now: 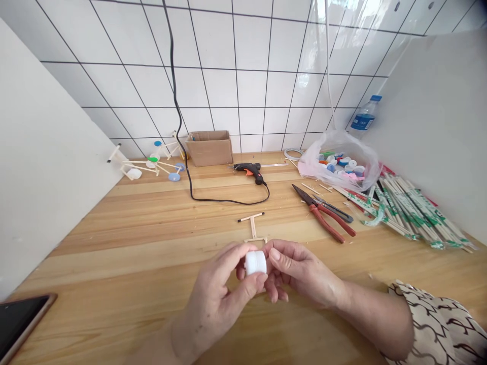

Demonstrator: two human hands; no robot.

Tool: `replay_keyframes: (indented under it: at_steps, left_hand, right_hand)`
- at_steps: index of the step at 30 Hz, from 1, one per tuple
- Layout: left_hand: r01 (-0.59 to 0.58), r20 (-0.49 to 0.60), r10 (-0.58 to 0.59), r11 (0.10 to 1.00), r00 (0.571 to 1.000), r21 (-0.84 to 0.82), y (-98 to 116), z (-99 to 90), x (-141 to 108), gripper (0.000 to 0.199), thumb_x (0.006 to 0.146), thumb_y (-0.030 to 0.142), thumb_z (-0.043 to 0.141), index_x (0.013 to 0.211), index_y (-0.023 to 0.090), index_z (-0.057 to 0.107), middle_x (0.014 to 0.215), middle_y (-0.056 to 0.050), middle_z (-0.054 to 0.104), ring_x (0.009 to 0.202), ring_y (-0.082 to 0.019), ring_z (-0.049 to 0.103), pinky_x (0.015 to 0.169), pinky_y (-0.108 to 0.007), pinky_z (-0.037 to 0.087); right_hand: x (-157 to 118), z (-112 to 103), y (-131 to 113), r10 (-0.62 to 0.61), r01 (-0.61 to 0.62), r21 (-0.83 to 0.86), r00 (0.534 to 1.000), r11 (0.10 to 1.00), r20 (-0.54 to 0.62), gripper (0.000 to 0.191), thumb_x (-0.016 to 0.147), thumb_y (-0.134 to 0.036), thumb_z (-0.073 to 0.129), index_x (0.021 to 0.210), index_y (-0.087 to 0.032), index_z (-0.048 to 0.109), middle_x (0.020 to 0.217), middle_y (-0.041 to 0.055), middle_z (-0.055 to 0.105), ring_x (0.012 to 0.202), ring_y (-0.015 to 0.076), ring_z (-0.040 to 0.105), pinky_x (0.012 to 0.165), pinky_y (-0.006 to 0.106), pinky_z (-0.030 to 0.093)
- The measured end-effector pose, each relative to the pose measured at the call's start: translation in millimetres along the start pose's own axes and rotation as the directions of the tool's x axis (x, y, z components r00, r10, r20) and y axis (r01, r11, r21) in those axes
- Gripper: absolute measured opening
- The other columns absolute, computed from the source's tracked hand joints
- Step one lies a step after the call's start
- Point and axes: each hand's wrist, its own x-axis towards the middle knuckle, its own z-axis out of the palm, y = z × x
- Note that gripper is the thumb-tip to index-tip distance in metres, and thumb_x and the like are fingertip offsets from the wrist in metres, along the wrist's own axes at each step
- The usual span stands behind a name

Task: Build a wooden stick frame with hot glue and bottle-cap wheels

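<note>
A white bottle cap [255, 262] sits between the thumb and fingers of my left hand [218, 289]. It looks thick, and I cannot tell whether it is one cap or two together. Close against its right side is my right hand [300, 271], thumb bent onto the curled forefinger; anything pinched there is hidden. Just beyond both hands, a small wooden stick frame [253, 226] with dark tips lies on the table, its near end partly covered by my fingers.
Behind the hands lie a glue gun [249, 170] with a black cord, pliers [323, 213] and a utility knife [335, 209]. A bag of caps [304, 165], wrapped chopsticks [414, 208] and a water bottle [363, 119] are right. Stick-and-cap pieces [152, 161], a cardboard box [210, 149] and a phone [23, 324] are left.
</note>
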Motion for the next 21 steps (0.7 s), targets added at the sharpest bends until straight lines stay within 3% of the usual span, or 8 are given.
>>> replay_keyframes:
  at_steps: [2,4,8,13,15,18,21]
  left_hand:
    - [0.116,0.052,-0.107,0.974,0.993,-0.195,0.8,-2.2,2.5,0.013,0.087,0.022,0.057,0.098,0.021,0.062,0.076,0.002,0.063,0.068,-0.013,0.061,0.065,-0.022,0.051]
    - [0.231,0.135,-0.193,0.890,0.972,-0.392,0.1,-3.8,5.2,0.011,0.088,0.027,0.056,0.093,0.021,0.063,0.070,0.002,0.060,0.064,-0.013,0.059,0.062,-0.023,0.051]
    - [0.370,0.223,-0.295,0.722,0.929,-0.585,-6.8,-4.5,7.7,0.022,0.084,0.039,0.062,0.083,0.018,0.067,0.063,0.002,0.055,0.059,-0.011,0.052,0.059,-0.022,0.048]
    - [0.518,0.391,-0.340,0.551,0.855,-0.654,-9.9,-4.1,7.8,0.029,0.078,0.045,0.068,0.077,0.015,0.069,0.060,0.001,0.053,0.056,-0.009,0.049,0.056,-0.021,0.046]
    - [0.557,0.449,-0.330,0.507,0.830,-0.658,-8.2,-4.1,8.5,0.031,0.077,0.045,0.070,0.077,0.014,0.070,0.059,0.001,0.051,0.055,-0.009,0.048,0.054,-0.020,0.046]
    - [0.606,0.518,-0.316,0.464,0.795,-0.646,-6.4,-3.6,9.3,0.032,0.076,0.044,0.070,0.076,0.013,0.069,0.060,0.001,0.050,0.054,-0.008,0.045,0.052,-0.021,0.046]
    - [0.632,0.548,-0.322,0.475,0.772,-0.612,-7.2,-2.4,8.9,0.034,0.076,0.045,0.070,0.073,0.012,0.066,0.059,0.002,0.049,0.053,-0.008,0.044,0.052,-0.021,0.046]
  right_hand:
    - [-0.2,0.1,-0.3,0.014,-0.014,-0.012,1.000,1.000,0.008,0.035,0.088,-0.048,0.056,0.084,-0.013,0.055,0.070,0.0042,0.067,0.050,0.0073,0.060,0.042,0.014,0.039]
    - [-0.7,1.6,-1.5,-0.004,0.004,-0.047,1.000,0.999,0.011,0.033,0.089,-0.047,0.055,0.084,-0.014,0.055,0.073,0.0048,0.068,0.050,0.0071,0.058,0.042,0.015,0.038]
    - [-2.6,5.5,-7.7,-0.190,0.186,-0.170,0.982,0.968,-0.009,0.028,0.086,-0.042,0.061,0.097,-0.017,0.055,0.077,0.0009,0.064,0.059,0.0087,0.057,0.055,0.021,0.044]
    - [-5.8,1.6,-15.3,-0.313,0.282,-0.520,0.949,0.806,0.029,0.041,0.082,-0.044,0.066,0.113,-0.019,0.059,0.099,0.0068,0.059,0.087,0.0168,0.053,0.077,0.033,0.045]
    - [-6.2,-1.0,-16.2,-0.315,0.299,-0.571,0.946,0.765,0.074,0.042,0.081,-0.044,0.066,0.115,-0.020,0.061,0.104,0.0071,0.056,0.094,0.0181,0.052,0.083,0.035,0.044]
    - [-5.4,-2.4,-16.3,-0.287,0.312,-0.523,0.949,0.793,0.131,0.037,0.082,-0.043,0.065,0.113,-0.022,0.063,0.106,0.0056,0.056,0.095,0.0176,0.054,0.088,0.038,0.043]
    - [-3.9,-2.2,-16.5,-0.217,0.254,-0.478,0.967,0.841,0.132,0.035,0.080,-0.044,0.067,0.106,-0.020,0.065,0.102,0.0055,0.056,0.088,0.0167,0.055,0.085,0.037,0.045]
